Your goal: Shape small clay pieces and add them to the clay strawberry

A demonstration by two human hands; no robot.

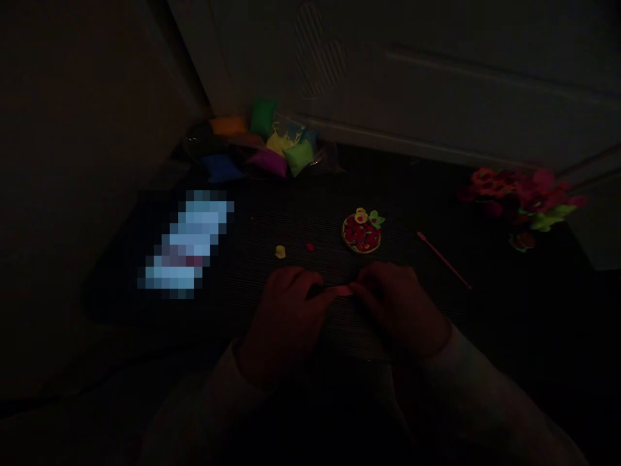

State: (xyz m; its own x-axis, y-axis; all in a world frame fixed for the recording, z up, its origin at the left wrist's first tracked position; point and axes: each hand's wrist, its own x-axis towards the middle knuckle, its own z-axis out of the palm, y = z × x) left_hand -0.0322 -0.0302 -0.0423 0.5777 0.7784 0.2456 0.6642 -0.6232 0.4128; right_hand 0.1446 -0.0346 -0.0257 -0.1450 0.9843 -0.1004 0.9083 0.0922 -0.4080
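Both hands are low over the dark table, fingers closed, with a short pinkish strip [344,290] stretched between them. My left hand [291,314] pinches its left end, and my right hand [400,304] pinches the other. The light is too dim to tell what the strip is made of. Just beyond the hands sits a small round piece [361,234] with a yellow rim, red bits inside, and a yellow flower and green leaves on top. A yellow lump [280,252] and a small red lump [310,247] lie in front of my left hand.
A pink stick-like tool [444,259] lies to the right. Bright modelled flowers [528,194] stand at the far right. Several coloured packets [269,162] are piled at the back left. A lit, blurred screen [189,243] lies at left. A pale panel [412,84] rises behind the table.
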